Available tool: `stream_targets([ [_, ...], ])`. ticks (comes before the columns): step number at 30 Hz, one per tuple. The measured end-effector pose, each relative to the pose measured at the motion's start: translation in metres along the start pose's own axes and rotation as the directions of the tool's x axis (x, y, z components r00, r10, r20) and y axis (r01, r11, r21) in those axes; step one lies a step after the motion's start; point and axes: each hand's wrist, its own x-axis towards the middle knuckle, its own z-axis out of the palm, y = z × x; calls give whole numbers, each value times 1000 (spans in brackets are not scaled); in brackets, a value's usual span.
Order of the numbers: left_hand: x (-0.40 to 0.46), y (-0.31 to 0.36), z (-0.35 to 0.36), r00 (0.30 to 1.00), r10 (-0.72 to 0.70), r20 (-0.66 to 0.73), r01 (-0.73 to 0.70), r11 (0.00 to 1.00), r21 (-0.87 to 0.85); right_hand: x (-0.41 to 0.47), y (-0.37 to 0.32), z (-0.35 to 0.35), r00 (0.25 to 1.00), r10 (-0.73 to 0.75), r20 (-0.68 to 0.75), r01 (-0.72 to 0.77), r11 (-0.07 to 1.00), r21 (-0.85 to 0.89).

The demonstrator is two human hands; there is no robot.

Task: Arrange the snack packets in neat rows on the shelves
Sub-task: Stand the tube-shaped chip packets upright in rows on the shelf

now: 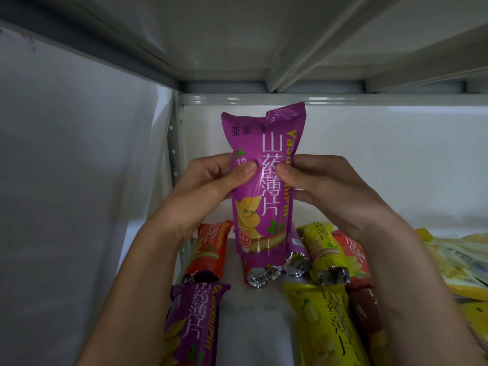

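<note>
Head view shows my left hand (211, 180) and right hand (324, 186) pinching the upright purple yam-chip packet (264, 180) above the shelf (253, 313) near its back edge; I'd lower it flat, parallel beside the orange packet (211, 249).

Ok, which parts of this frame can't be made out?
Head view only:
- Held purple packet: its middle edges are covered by the left hand and right hand.
- Orange packet: partly behind the left forearm.
- Lower purple packet and yellow packet: cut off by the bottom edge.
- Packets at far right: blurred, cut by the right edge.
</note>
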Motion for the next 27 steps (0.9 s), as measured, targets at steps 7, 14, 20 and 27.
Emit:
stream_targets([
  [7, 1, -2, 1, 996, -38, 80, 46, 994, -99, 2, 1, 2, 996, -10, -87, 14, 999, 46],
  [14, 1, 0, -1, 998, -34, -47, 31, 998, -57, 0, 3, 3, 998, 27, 62, -23, 997, -70],
  [20, 2, -1, 3, 989, -145, 22, 146, 987, -64, 2, 2, 4, 998, 31, -58, -34, 998, -54],
  [27, 2, 0, -1, 991, -115, -62, 113, 993, -46, 0, 3, 2, 994, 80, 75, -80, 997, -5],
])
